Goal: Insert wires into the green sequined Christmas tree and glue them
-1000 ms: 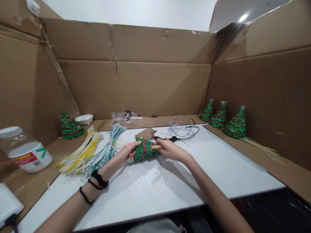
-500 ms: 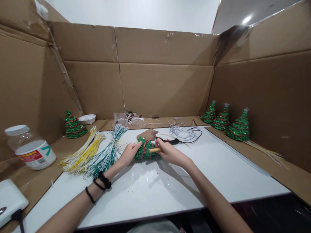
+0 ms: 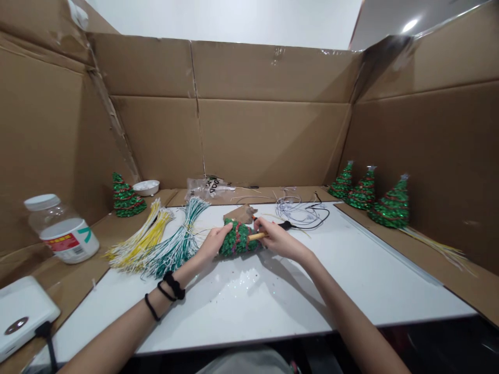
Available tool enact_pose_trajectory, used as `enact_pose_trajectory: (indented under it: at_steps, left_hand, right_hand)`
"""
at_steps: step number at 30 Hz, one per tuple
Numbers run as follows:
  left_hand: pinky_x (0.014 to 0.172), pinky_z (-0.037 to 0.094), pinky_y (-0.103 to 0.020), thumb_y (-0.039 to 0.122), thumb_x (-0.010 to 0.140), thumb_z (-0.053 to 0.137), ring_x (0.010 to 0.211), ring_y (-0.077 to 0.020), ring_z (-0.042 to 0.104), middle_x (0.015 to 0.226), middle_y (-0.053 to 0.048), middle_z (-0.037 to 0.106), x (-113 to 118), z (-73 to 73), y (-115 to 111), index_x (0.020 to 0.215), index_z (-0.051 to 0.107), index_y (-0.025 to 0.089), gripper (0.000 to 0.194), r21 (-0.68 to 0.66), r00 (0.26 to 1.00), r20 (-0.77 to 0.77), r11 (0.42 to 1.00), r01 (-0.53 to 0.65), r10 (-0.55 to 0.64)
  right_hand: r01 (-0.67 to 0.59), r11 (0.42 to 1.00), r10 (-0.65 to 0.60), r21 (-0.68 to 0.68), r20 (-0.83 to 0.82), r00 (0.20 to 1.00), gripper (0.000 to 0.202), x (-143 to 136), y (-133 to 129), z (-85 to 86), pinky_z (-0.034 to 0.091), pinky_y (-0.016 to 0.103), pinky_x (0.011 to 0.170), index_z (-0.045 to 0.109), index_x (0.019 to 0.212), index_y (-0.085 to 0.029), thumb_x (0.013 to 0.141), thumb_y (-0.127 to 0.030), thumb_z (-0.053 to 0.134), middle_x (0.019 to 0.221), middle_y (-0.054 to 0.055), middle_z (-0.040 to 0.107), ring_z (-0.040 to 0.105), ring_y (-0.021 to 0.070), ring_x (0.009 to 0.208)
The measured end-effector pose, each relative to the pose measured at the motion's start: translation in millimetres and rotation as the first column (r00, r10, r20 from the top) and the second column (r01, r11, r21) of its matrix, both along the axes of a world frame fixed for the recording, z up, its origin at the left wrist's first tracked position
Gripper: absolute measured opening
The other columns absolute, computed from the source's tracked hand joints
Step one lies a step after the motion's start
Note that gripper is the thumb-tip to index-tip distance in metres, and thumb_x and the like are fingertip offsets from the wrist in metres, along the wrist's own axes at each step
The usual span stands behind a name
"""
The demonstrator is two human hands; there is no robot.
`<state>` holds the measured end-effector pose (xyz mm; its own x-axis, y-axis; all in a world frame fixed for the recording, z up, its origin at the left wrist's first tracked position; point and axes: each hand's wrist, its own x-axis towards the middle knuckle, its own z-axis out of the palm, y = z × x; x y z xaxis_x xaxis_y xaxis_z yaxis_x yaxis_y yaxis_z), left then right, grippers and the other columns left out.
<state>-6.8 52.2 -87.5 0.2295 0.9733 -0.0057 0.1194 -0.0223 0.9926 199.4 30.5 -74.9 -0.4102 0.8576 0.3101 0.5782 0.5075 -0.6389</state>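
A small green tinsel Christmas tree (image 3: 237, 240) with red garland lies on its side above the white board (image 3: 241, 317). My left hand (image 3: 215, 242) grips it at its left end, thumb on top. Close by on the other side, my right hand (image 3: 275, 238) is closed around a thin tan wooden stick (image 3: 256, 236), whose end points left across the tree. Its other end is hidden in my fingers. Behind the right hand lies a black-handled tool (image 3: 286, 225) with an orange tip and a cable, partly covered by the hand.
Bundles of yellow-white wires (image 3: 144, 241) and green-white wires (image 3: 175, 244) lie at left. Finished-looking trees (image 3: 391, 203) stand at right, one more tree (image 3: 127, 197) at left. A plastic jar (image 3: 64, 234), white bowl (image 3: 146, 188), white device (image 3: 25, 314) and tangled wires (image 3: 292, 208) surround the board.
The view has shifted slightly, so most things appear a little further right. Both hands keep their hold, and the stick sits a little differently against the tree.
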Motion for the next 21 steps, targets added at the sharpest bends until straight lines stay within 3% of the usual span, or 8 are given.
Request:
enact_pose_trajectory:
  at_steps: [3,9,15,21]
  left_hand:
    - [0.084,0.042,-0.030,0.049,0.075,0.050,0.092,-0.0227,0.059,0.089,-0.004,0.071,-1.6,2.9,0.8,0.085,0.067,0.015,0.039,-0.016,0.998,-0.003,0.998,0.066,-0.066]
    - [0.089,0.040,-0.031,0.048,0.078,0.045,0.100,-0.0241,0.058,0.100,-0.005,0.070,-3.1,4.3,-1.0,0.092,0.066,0.015,0.042,-0.053,0.993,-0.025,0.992,0.113,-0.114]
    - [0.092,0.038,-0.029,0.052,0.077,0.048,0.102,-0.0234,0.057,0.104,-0.004,0.069,-3.5,0.1,3.8,0.092,0.066,0.016,0.043,-0.020,0.995,0.019,0.995,0.103,-0.102]
    - [0.081,0.043,-0.027,0.054,0.077,0.049,0.096,-0.0218,0.060,0.098,-0.003,0.071,-2.7,12.2,-1.3,0.100,0.066,0.017,0.046,-0.231,0.997,0.078,0.972,0.044,-0.027]
  right_hand:
    - [0.008,1.000,-0.008,-0.007,0.002,1.000,0.025,0.6,-1.6,1.1,0.030,0.023,0.056,0.044,0.088,-0.020,0.068,-0.006,0.038,0.074,-0.001,0.049,0.044,0.0131,0.064]
    - [-0.050,0.988,0.057,-0.144,0.048,0.997,0.027,12.0,-4.6,9.5,0.031,0.022,0.055,0.048,0.096,-0.020,0.071,-0.010,0.044,0.072,-0.001,0.047,0.044,0.0131,0.063]
    - [-0.023,0.983,0.038,-0.182,0.079,0.996,0.008,7.9,-7.1,10.1,0.030,0.022,0.052,0.045,0.081,-0.020,0.073,-0.018,0.048,0.069,-0.003,0.048,0.043,0.0120,0.060]
    - [0.061,0.973,-0.035,-0.224,0.116,0.993,0.009,9.4,-5.2,13.0,0.028,0.022,0.051,0.048,0.074,-0.019,0.070,-0.012,0.045,0.067,-0.001,0.051,0.045,0.0122,0.059]
